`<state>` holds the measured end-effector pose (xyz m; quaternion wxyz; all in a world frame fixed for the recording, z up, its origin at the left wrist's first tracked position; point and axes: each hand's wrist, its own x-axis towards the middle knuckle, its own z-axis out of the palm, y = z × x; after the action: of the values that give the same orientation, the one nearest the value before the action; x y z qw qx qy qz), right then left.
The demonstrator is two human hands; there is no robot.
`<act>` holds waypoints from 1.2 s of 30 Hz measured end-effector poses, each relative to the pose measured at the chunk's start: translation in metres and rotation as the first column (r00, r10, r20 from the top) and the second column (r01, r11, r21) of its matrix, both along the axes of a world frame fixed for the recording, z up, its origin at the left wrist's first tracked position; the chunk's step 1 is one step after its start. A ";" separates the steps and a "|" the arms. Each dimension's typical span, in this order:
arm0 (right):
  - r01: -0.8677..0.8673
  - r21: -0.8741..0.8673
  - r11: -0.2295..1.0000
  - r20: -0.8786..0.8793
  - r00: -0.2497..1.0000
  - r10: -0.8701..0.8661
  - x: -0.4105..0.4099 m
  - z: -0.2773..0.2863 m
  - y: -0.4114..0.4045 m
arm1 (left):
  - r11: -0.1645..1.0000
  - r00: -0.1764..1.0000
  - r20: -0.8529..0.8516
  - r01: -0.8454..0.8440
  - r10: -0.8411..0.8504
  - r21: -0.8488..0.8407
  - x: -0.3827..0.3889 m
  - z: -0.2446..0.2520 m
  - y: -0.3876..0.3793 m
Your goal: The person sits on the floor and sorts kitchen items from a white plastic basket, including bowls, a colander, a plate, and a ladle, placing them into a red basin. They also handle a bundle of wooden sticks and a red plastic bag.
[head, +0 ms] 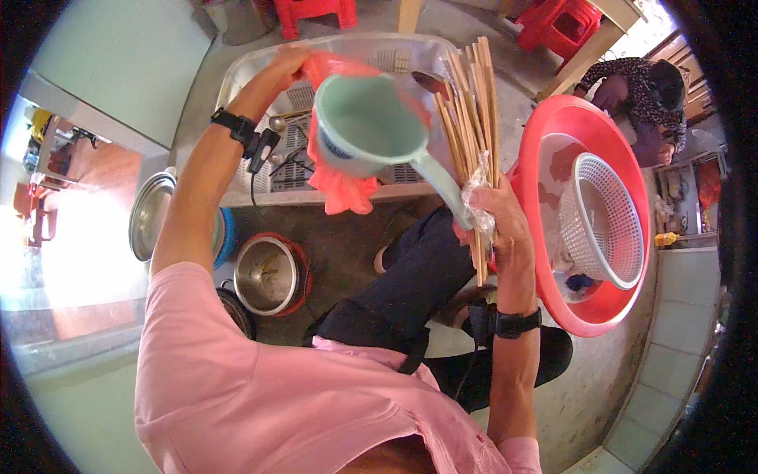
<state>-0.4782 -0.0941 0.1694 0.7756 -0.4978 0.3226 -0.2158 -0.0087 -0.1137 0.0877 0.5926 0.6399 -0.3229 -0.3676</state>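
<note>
My right hand (505,214) grips a bundle of wooden chopsticks (471,112), with crumpled clear plastic (479,198) around their lower part. The handle of a pale green plastic water dipper (376,118) also runs into this hand. At the upper left, my left hand (294,62) grasps the top of a thin red plastic bag (340,192). The bag hangs behind the dipper, which hides its middle. Both stand over a large whitish plastic basket (320,198) with slotted sides, where a metal ladle (277,123) and other utensils lie.
A red basin (548,308) at the right holds a white plastic colander (610,260). A steel pot (266,275) and a lidded pot (155,207) stand at the left. Red stools (559,26) are at the back. Another person (639,101) crouches beyond the basin.
</note>
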 end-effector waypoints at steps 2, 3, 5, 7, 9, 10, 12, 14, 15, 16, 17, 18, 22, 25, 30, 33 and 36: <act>0.025 0.055 0.998 0.105 0.994 -0.031 -0.005 -0.002 0.000 | 0.998 0.998 -0.067 -0.007 0.011 0.055 0.011 -0.008 0.007; 0.034 0.085 0.996 0.156 0.987 -0.047 -0.006 -0.003 -0.001 | 0.996 0.995 -0.088 -0.050 0.056 0.072 0.014 -0.012 0.012; 0.105 0.123 0.987 0.168 0.978 -0.125 -0.005 -0.006 0.000 | 0.993 0.994 0.112 0.004 -0.017 0.122 0.015 -0.019 0.021; 0.176 0.157 0.972 0.179 0.963 -0.203 -0.002 -0.011 0.000 | 0.976 0.968 0.219 0.078 -0.123 0.202 0.011 -0.021 0.030; 0.130 0.220 0.967 0.205 0.963 -0.176 -0.002 -0.014 0.002 | 0.924 0.939 0.202 0.204 -0.278 0.323 0.002 -0.015 0.038; 0.116 0.238 0.964 0.219 0.961 -0.170 -0.003 -0.015 0.002 | 0.943 0.953 0.076 0.277 -0.295 0.184 -0.005 -0.009 0.042; 0.135 0.278 0.951 0.226 0.953 -0.201 -0.002 -0.018 0.002 | 0.923 0.909 -0.168 0.361 -0.380 -0.135 -0.023 0.005 0.051; 0.192 0.315 0.930 0.209 0.941 -0.265 0.000 -0.021 0.002 | 0.802 0.774 -0.220 0.543 -0.593 -0.249 -0.046 0.019 0.058; 0.153 0.314 0.937 0.234 0.944 -0.233 0.000 -0.021 0.002 | 0.771 0.725 -0.267 0.576 -0.635 -0.271 -0.060 0.025 0.061; 0.107 0.310 0.945 0.256 0.948 -0.192 0.000 -0.022 0.002 | 0.697 0.666 -0.209 0.662 -0.716 -0.277 -0.076 0.027 0.061; 0.061 0.306 0.950 0.278 0.949 -0.151 0.000 -0.022 0.002 | 0.688 0.665 -0.178 0.691 -0.726 -0.222 -0.091 0.028 0.062; 0.070 0.322 0.944 0.273 0.948 -0.163 0.001 -0.022 0.003 | 0.673 0.659 -0.138 0.720 -0.739 -0.169 -0.104 0.029 0.062; 0.115 0.365 0.924 0.233 0.950 -0.211 0.000 -0.020 0.005 | 0.695 0.693 0.049 0.718 -0.719 0.030 -0.123 0.027 0.054; 0.156 0.344 0.926 0.211 0.948 -0.238 -0.007 -0.017 0.005 | 0.785 0.691 0.379 0.581 -0.615 0.213 -0.110 0.017 0.044; 0.115 0.380 0.918 0.204 0.958 -0.204 -0.025 -0.015 0.006 | 0.978 0.948 0.249 0.171 -0.196 0.121 -0.066 -0.024 0.030; 0.146 0.402 0.904 0.210 0.946 -0.246 -0.027 -0.015 0.008 | 0.985 0.941 0.332 0.005 -0.063 0.173 -0.034 -0.065 0.018; 0.122 0.371 0.920 0.220 0.951 -0.215 -0.027 -0.010 0.015 | 0.990 0.986 -0.094 -0.132 0.136 0.051 0.016 -0.090 -0.006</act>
<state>-0.5056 -0.0794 0.1590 0.8658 -0.2884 0.2949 -0.2834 0.0069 -0.1193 -0.0018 0.6164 0.6547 -0.2417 -0.3647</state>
